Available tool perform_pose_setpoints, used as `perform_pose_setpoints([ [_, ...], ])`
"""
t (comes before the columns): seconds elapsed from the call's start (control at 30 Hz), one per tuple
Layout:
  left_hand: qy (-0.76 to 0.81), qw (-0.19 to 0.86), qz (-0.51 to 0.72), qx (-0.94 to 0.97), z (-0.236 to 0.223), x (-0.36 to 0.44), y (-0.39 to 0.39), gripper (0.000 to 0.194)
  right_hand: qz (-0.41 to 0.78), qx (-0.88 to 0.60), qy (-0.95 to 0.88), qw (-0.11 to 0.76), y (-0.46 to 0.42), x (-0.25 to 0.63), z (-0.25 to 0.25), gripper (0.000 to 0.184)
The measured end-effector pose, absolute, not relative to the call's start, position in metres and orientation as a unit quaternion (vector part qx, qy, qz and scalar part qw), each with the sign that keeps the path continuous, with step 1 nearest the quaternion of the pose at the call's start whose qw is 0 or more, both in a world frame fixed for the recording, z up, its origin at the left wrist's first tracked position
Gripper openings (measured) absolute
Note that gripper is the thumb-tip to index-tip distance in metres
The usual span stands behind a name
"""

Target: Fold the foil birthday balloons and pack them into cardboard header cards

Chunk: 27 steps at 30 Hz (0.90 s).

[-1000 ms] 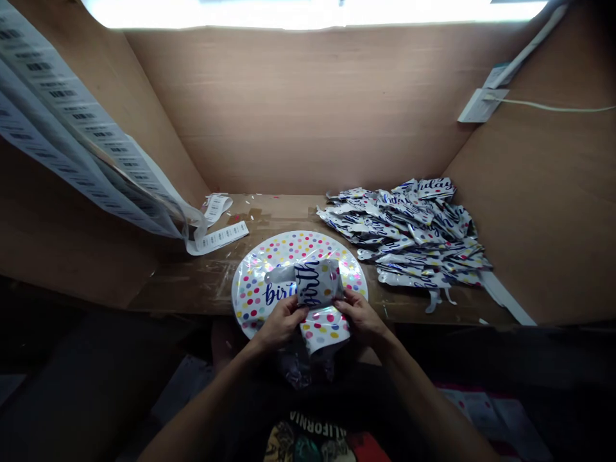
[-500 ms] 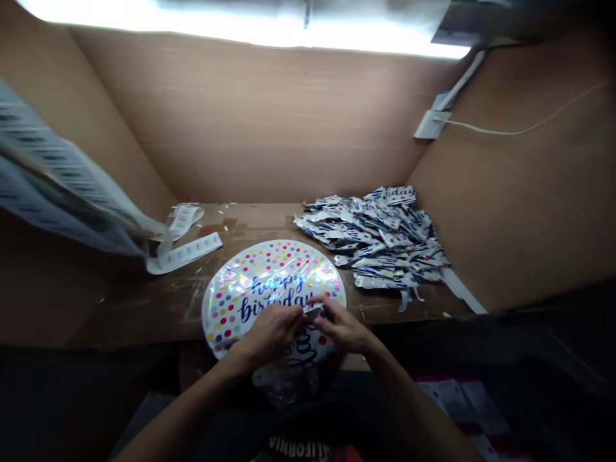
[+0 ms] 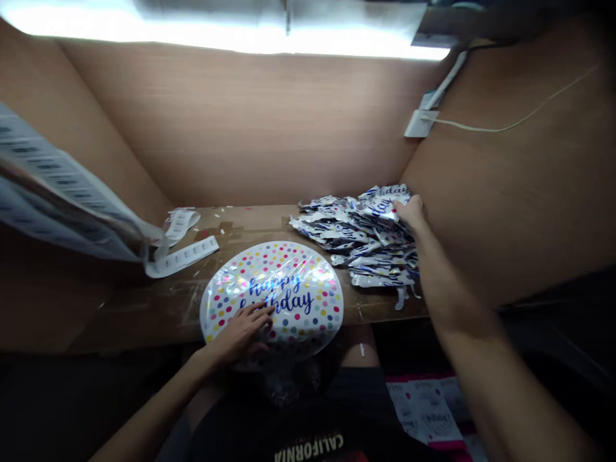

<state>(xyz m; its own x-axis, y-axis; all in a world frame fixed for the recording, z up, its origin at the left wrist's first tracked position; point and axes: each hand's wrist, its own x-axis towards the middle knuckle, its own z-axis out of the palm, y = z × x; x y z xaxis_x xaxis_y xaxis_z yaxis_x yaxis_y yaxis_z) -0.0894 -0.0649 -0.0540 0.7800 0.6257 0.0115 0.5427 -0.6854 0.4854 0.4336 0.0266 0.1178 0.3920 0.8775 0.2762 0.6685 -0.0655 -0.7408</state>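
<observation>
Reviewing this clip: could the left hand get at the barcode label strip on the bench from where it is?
Probably yes. The left hand lies flat on the polka-dot foil balloon, and the barcode label strip lies up and to its left, with nothing visible blocking the way.

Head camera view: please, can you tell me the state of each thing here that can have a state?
Left hand: open, flat on the round balloon.
Right hand: on top of the balloon pile.
Round balloon: flat on the table, printed side up.
Balloon pile: folded foil balloons, loosely heaped.
Barcode strip: lying on the table.
Barcode sheet: hanging in the air, curved.
</observation>
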Motion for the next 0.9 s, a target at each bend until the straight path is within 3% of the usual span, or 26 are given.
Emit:
perform_pose_setpoints([
  [0.1,0.332,0.264,0.105,0.9,-0.064,-0.091,-0.056,0.021,0.053,-0.697,-0.583,0.414,0.01,0.383,0.063,0.043],
  [0.23,0.386,0.273,0.109,0.874,-0.065,-0.083,-0.039,0.03,0.227,-0.495,-0.792,0.276,-0.065,0.264,-0.025,0.041],
  [0.33,0.463,0.273,0.052,0.842,-0.061,-0.073,-0.018,0.034,0.145,-0.443,-0.875,0.129,-0.105,0.204,-0.06,0.069],
  [0.47,0.487,0.305,0.015,0.818,-0.055,-0.062,0.014,0.038,0.042,-0.465,-0.882,0.066,-0.113,0.186,-0.069,0.054],
  [0.63,0.453,0.357,0.005,0.817,-0.038,-0.068,0.024,0.037,0.065,-0.425,-0.9,0.068,-0.109,0.189,-0.069,0.015],
  [0.73,0.407,0.407,0.028,0.817,-0.015,-0.096,0.01,0.03,0.241,-0.467,-0.837,0.151,-0.089,0.196,-0.061,0.021],
  [0.83,0.363,0.513,0.049,0.776,0.006,-0.134,0.0,0.05,0.474,-0.491,-0.681,0.265,-0.048,0.206,-0.045,0.03],
  [0.9,0.398,0.54,0.046,0.74,0.01,-0.154,0.002,0.051,0.538,-0.495,-0.6,0.324,-0.019,0.214,-0.033,0.031],
])
